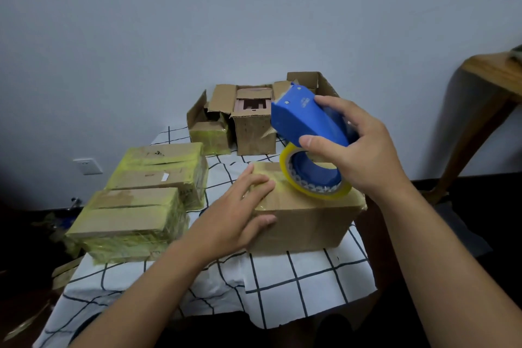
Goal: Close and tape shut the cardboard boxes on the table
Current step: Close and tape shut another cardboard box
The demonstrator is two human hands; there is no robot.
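Closed box (305, 220) sits on the checked cloth (296, 285), nearest the camera. Left hand (240, 212) lies flat on the box's left top edge, fingers straight, thumb down the front face, gripping nothing. Right hand (358, 144) grips the blue dispenser (305, 116), fingers curled round it; its yellow tape roll (313, 175) touches the box top. Left of the box: two taped boxes (141, 200), touching each other. Behind the box: open boxes (248, 118), flaps up.
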